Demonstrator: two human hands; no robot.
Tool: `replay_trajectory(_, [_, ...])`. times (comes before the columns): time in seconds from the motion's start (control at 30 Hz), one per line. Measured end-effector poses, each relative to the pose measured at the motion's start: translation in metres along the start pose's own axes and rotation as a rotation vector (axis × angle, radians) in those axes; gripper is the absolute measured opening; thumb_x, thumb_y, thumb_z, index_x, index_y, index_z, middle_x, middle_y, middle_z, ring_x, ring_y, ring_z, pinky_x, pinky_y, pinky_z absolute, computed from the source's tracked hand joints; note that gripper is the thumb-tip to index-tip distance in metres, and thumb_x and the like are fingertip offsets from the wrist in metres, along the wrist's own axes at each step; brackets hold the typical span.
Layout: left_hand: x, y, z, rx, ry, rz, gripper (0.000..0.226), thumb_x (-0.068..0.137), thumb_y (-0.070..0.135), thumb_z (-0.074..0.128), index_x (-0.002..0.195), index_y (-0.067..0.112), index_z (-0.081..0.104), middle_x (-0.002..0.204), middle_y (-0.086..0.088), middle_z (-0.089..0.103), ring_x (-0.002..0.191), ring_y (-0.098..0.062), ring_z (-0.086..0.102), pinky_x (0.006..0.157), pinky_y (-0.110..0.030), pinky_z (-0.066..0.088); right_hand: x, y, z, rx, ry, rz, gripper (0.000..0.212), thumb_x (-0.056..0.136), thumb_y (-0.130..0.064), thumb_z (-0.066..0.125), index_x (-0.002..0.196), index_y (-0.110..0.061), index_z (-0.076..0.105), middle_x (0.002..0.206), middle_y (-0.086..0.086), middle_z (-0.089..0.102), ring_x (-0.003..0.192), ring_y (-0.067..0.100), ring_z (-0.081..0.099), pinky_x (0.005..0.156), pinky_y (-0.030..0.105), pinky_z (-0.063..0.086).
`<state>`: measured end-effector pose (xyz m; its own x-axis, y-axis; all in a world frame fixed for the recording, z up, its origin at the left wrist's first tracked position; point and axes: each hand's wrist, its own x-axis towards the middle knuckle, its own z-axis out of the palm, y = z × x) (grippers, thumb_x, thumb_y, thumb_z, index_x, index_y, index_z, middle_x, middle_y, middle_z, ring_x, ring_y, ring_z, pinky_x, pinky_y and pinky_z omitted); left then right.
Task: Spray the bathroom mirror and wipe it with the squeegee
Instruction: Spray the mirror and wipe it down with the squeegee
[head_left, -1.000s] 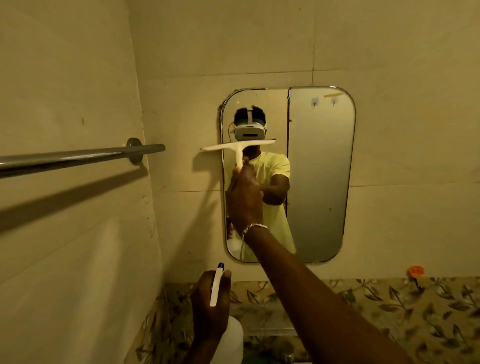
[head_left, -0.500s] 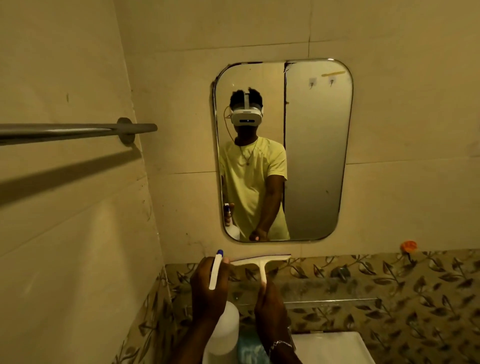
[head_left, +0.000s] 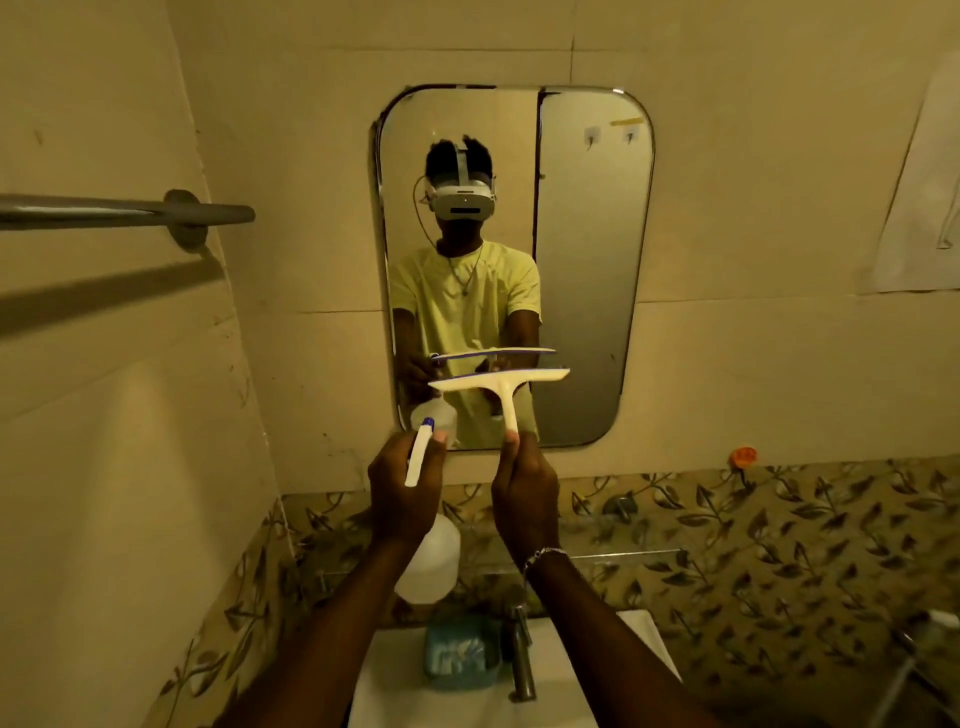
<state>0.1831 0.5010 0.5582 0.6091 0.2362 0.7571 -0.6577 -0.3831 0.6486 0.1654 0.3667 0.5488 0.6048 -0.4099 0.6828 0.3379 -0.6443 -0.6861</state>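
A rounded rectangular mirror (head_left: 587, 249) hangs on the tiled wall ahead. My right hand (head_left: 524, 499) grips the handle of a white squeegee (head_left: 498, 387), whose blade lies level over the mirror's lower part. Whether the blade touches the glass I cannot tell. My left hand (head_left: 402, 501) holds a white spray bottle (head_left: 428, 561) by its head, with the blue-tipped nozzle pointing up beside the squeegee handle. Both hands are level, just below the mirror's bottom edge. The mirror reflects a person in a yellow shirt.
A metal towel bar (head_left: 124, 213) juts from the left wall at head height. Below my arms is a white sink (head_left: 395, 691) with a tap (head_left: 519, 654) and a blue soap dish (head_left: 460, 657). An orange hook (head_left: 743, 456) sits on the wall right of the mirror.
My right hand drew the squeegee from high on the mirror down below its bottom edge, then raised it again onto the lower part. The left hand rose slightly with the bottle.
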Motion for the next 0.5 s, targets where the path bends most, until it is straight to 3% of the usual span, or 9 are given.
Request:
replay_trajectory(0.13, [0.011,0.016,0.021,-0.02,-0.04,0.032,0.021,0.099,0.029,0.065,0.091,0.01,0.071,0.074,0.0,0.068,0.073,-0.009,0.067,0.056,-0.022,0.052,0.02,0.006,-0.018,-0.012,0.034,-0.018,0.03,0.108,-0.029,0.037,0.107,-0.011,0.062,0.071,0.0,0.06,0.057,0.011,0.052,0.049,0.017,0.033])
replay_trajectory(0.27, [0.013,0.035,0.049,-0.086,-0.093,0.031,0.022,0.099,0.032,0.062,0.094,0.012,0.07,0.075,0.005,0.065,0.074,0.0,0.066,0.058,-0.018,0.051,0.031,0.021,-0.044,-0.028,0.047,-0.033,0.029,0.108,-0.031,0.036,0.112,-0.013,0.059,0.075,-0.005,0.059,0.058,0.008,0.053,0.048,0.011,0.031])
replay_trajectory(0.37, [0.006,0.049,0.076,-0.128,-0.142,0.021,0.03,0.099,0.037,0.058,0.095,0.01,0.07,0.077,-0.002,0.069,0.074,-0.003,0.066,0.059,-0.013,0.05,0.037,0.036,-0.066,-0.071,0.081,-0.041,0.037,0.106,-0.035,0.033,0.111,-0.011,0.06,0.074,-0.006,0.056,0.057,0.004,0.047,0.048,0.008,0.026])
replay_trajectory(0.43, [0.0,0.058,0.095,-0.133,-0.164,0.033,0.035,0.099,0.039,0.058,0.094,0.006,0.07,0.078,-0.006,0.07,0.072,-0.009,0.067,0.06,-0.022,0.053,0.04,0.049,-0.082,-0.079,0.089,-0.033,0.034,0.107,-0.032,0.035,0.11,-0.01,0.06,0.076,-0.003,0.059,0.058,0.005,0.048,0.049,0.008,0.027])
replay_trajectory(0.5, [-0.008,0.067,0.114,-0.142,-0.191,0.041,0.032,0.1,0.033,0.06,0.092,0.005,0.071,0.078,-0.009,0.07,0.072,-0.017,0.068,0.061,-0.032,0.055,0.041,0.063,-0.099,-0.075,0.074,-0.033,0.029,0.108,-0.028,0.038,0.112,-0.011,0.061,0.081,0.001,0.064,0.062,0.01,0.055,0.049,0.013,0.036])
